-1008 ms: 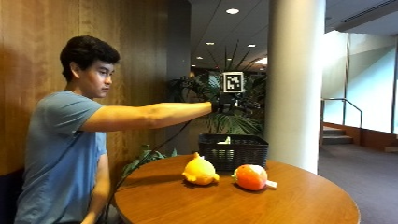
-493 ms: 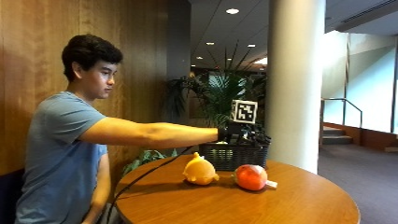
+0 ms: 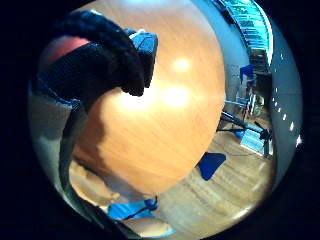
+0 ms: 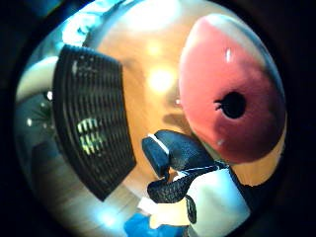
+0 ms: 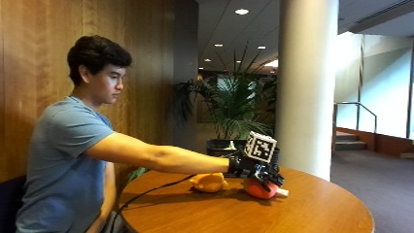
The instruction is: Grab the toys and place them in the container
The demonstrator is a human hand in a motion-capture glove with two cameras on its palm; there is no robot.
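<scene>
Outside view: the gloved right hand sits on top of the red toy on the round wooden worktop, its fingers draped down over the toy's upper side. Whether they actually grip it or only rest on it cannot be told from here. The thumb-side palm view shows the red toy very close to the palm, with a small black eye on its surface, and one gloved finger curled beside it rather than round it. In the little-finger-side palm view, a curled gloved finger hangs over bare worktop, with a sliver of red behind it.

Just beside the red toy, on the person's side, lies the yellow toy, also on the worktop and untouched. The black mesh container stands near the hand, at the far edge of the worktop; in the outside view its rim shows behind the arm, in front of a potted palm. The person sits against a wooden wall, right arm stretched out across the worktop.
</scene>
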